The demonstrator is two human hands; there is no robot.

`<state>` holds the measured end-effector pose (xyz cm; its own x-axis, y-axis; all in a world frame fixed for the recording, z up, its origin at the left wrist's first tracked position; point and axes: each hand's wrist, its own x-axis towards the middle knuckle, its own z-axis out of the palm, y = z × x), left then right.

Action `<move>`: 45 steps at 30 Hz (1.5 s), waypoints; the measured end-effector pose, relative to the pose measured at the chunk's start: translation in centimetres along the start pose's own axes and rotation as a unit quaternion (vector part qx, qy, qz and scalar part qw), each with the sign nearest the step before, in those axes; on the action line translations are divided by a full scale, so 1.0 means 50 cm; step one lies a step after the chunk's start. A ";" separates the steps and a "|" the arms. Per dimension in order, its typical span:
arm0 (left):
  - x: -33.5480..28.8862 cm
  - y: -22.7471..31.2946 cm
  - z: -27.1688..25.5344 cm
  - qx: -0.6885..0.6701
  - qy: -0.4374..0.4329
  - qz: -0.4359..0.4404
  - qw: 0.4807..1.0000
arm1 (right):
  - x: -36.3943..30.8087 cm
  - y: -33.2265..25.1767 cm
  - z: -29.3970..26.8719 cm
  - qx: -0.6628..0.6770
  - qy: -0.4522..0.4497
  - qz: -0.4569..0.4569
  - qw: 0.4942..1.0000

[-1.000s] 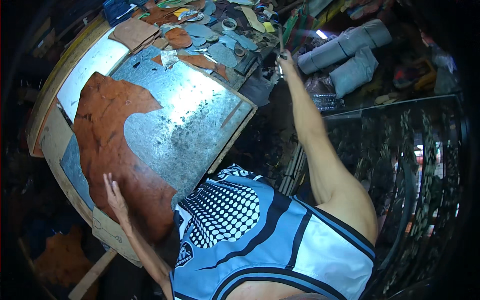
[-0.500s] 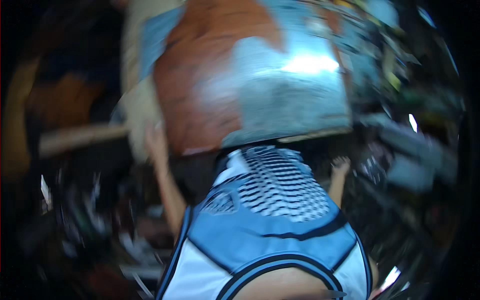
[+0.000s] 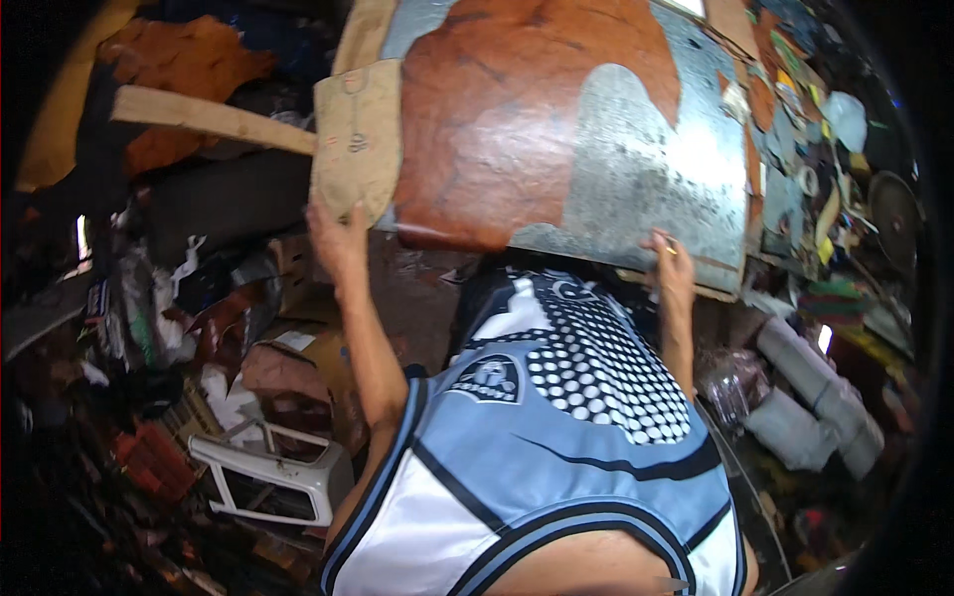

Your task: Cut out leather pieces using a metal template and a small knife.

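Observation:
At the left end of the worktop, my left hand (image 3: pixel 341 241) is closed on the lower edge of a tan cardboard-like pattern piece (image 3: pixel 360 139) with a rounded bottom and drawn marks. The piece stands beside a brown leather hide (image 3: pixel 487 149), spread over a grey metal-topped table (image 3: pixel 646 189). My right hand (image 3: pixel 673 266) hovers at or just over the table's near edge, its fingers curled. Something small and yellowish shows at those fingers; whether it is a ring or a held item is unclear.
A wooden plank (image 3: pixel 214 119) juts out left of the table. Lower left lie a white plastic frame (image 3: pixel 273 477) and cardboard boxes (image 3: pixel 308 372). Grey rolls (image 3: pixel 820 397) lie on the right, below scraps and a round dark disc (image 3: pixel 894 221).
My right hand has come up from below the table's near edge to the metal top's edge. The view has shifted, and the table and pattern piece appear farther right. Blur has cleared.

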<state>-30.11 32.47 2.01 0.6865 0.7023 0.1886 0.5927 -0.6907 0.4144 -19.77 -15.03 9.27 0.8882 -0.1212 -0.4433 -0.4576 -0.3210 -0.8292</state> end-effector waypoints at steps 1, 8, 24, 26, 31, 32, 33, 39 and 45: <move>0.000 0.016 -0.026 0.022 -0.016 -0.022 0.999 | 0.002 -0.005 0.018 -0.001 -0.024 -0.010 1.000; -0.056 -0.059 0.003 -0.461 -0.105 -0.320 0.821 | -0.043 0.028 0.087 0.035 -0.086 -0.024 0.995; -0.053 -0.037 -0.067 -0.585 -0.101 -0.320 0.738 | -0.129 0.015 0.063 0.090 -0.094 0.047 0.990; -0.041 -0.065 -0.075 -0.667 -0.147 -0.316 0.659 | -0.139 -0.001 0.076 0.078 -0.145 0.031 0.986; -0.087 0.063 -0.081 -0.738 -0.241 -0.233 0.586 | -0.164 -0.029 0.102 0.034 -0.249 -0.150 0.956; -0.113 0.131 -0.087 -0.699 -0.306 -0.211 0.611 | -0.172 -0.023 0.103 0.044 -0.232 -0.185 0.954; -0.144 0.200 -0.096 -0.652 -0.373 -0.188 0.633 | -0.182 -0.017 0.104 0.054 -0.209 -0.217 0.952; -0.365 0.414 -0.049 -0.496 -0.618 0.002 0.609 | -0.233 0.096 0.043 0.192 0.005 -0.195 0.962; -0.451 0.540 0.057 -0.196 -0.613 0.435 0.629 | -0.388 0.402 -0.040 0.274 0.358 -0.183 0.874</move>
<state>-28.37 -2.50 6.41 0.6305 -0.7401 -0.2339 -0.2167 -0.4573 0.8625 -46.09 -20.99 1.88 0.6884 -0.7236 0.0491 0.0852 0.0135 -0.9963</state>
